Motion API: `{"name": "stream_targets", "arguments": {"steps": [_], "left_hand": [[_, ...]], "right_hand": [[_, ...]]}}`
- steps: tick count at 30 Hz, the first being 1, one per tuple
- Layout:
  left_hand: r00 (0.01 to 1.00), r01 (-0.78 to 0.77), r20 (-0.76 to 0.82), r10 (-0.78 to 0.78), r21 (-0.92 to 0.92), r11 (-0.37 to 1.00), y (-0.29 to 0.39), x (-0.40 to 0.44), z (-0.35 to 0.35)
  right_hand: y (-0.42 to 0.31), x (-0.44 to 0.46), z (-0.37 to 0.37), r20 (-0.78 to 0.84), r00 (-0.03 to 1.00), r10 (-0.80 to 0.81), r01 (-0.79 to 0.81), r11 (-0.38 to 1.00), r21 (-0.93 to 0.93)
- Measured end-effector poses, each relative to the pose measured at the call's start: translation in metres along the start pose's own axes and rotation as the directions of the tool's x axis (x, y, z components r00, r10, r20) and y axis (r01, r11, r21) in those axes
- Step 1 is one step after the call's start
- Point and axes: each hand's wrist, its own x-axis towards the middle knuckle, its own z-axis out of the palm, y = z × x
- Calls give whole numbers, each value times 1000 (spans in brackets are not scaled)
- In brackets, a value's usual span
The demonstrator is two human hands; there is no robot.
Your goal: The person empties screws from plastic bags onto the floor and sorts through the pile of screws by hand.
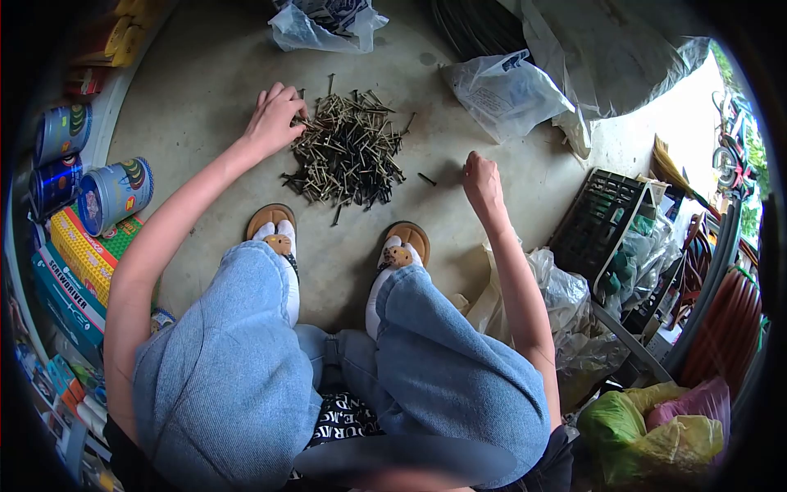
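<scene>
A mixed heap of brass-coloured and dark screws (pixel 348 148) lies on the concrete floor beyond my feet. My left hand (pixel 275 119) reaches to the upper left edge of this heap. Its fingers are curled, and thumb and forefinger close around what looks like a screw, partly hidden. To the right of the heap, my right hand (pixel 484 184) hovers apart from it with the fingers closed; whatever they may hold is hidden. Between that hand and the heap lies a single dark screw (pixel 426 179).
Plastic bags (pixel 508 94) lie at the back, right of the heap, and another bag (pixel 328 25) is straight ahead. A dark crate (pixel 602 217) stands at right. Shelves on the left carry blue tins (pixel 117 193) and a screwdriver box (pixel 65 283). My sandalled feet flank the near floor.
</scene>
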Motion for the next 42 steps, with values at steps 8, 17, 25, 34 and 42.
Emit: {"name": "stream_targets", "arguments": {"steps": [8,17,25,34,42], "left_hand": [[1000,3,11,-3,-9,1000,1,0,0],[1000,11,30,-10,-30,999,2,1,-4],[1000,6,25,-6,-33,999,0,2,-4],[1000,-7,16,8,-18,1000,0,1,-3],[1000,-14,12,14,-9,1000,-1,2,-4]], "right_hand": [[-49,43,-84,-147,983,-108,128,983,130],[-59,108,-145,-487,854,-185,224,974,23],[-50,119,-138,-584,696,-419,220,898,-382],[-67,120,-146,-242,944,-222,46,819,-572],[-74,101,-153,-102,982,-159,105,910,-402]]}}
